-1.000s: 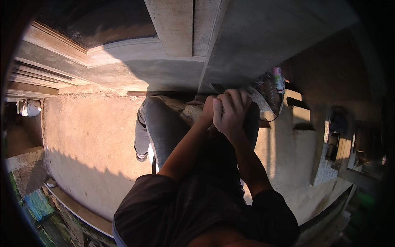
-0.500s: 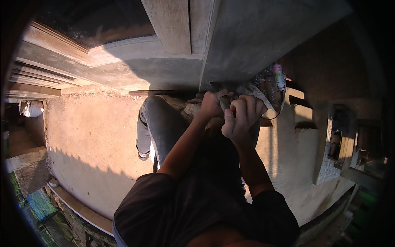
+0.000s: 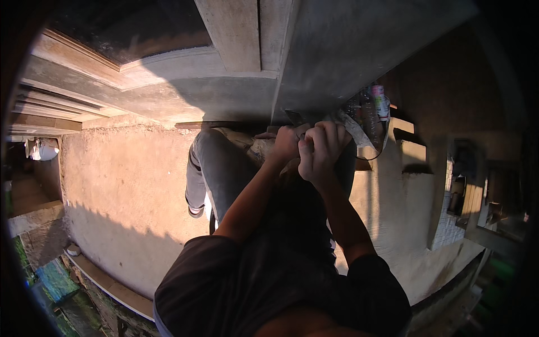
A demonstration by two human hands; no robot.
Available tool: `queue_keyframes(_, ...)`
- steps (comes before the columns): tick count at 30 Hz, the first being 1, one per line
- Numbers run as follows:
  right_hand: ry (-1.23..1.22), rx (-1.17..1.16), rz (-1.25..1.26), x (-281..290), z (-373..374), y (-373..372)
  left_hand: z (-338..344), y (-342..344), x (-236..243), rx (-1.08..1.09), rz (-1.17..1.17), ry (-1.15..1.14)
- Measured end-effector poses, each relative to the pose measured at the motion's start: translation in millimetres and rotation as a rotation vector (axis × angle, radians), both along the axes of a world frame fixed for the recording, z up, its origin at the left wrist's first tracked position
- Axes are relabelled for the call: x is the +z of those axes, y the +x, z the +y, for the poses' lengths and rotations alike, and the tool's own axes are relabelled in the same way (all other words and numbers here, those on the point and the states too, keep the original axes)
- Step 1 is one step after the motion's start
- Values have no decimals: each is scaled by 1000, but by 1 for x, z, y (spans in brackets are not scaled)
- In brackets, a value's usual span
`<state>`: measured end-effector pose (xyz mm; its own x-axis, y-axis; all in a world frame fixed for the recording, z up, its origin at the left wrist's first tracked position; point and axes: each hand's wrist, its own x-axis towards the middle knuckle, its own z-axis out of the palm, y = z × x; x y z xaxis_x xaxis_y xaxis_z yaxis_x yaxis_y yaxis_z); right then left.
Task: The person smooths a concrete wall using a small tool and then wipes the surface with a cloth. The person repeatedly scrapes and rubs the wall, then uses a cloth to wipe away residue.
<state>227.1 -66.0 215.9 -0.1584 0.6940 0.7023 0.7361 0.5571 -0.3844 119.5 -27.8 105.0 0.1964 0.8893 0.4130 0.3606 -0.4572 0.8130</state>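
Close together in front of my lap are my two hands. My left hand [image 3: 285, 144] is closed, its fingers wrapped round something mostly hidden. My right hand [image 3: 323, 147] touches it from the right, with bent fingers and the thumb raised toward them. Only a dark sliver of what lies between the hands shows, too little to name. Just beyond them a dark, pointed flat piece [image 3: 295, 117] sticks up by the wall; whether either hand holds it I cannot tell. Below the hands, a pale, brownish lumpy thing [image 3: 258, 150] lies between my knees, partly covered by my left forearm.
A grey wall [image 3: 359, 50] rises close ahead, with a wooden-framed window [image 3: 168, 64] to its left. Right of my knees are a pink-and-white can [image 3: 380, 102] and a dark, thin curved cord [image 3: 384, 147]. Concrete floor [image 3: 123, 185] spreads out on the left, with a low ledge [image 3: 115, 286] behind.
My right hand has moved left and slightly closer to my left hand, its fingers more gathered. The greyish piece seen between the hands is now almost hidden.
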Motion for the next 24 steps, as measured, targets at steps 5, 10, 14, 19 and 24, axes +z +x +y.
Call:
queue_keyframes(5, 39, -73, 71, 47, -28, 15, -1, 5, 27, 59, -37, 83)
queue_keyframes(10, 132, -49, 0, 58, -18, 4, 2, 0, 25, 17, 105, 43)
queue_keyframes(14, 73, -86, -128, 31, -8, 4, -1, 0, 20, -13, 103, 66)
queue_keyframes(19, 236, -49, 64, 15, -21, 21, 3, -3, 23, 14, 20, 10)
queue_keyframes(24, -8, -58, -78, 10, -9, 5, 7, -8, 16, -16, 90, 42)
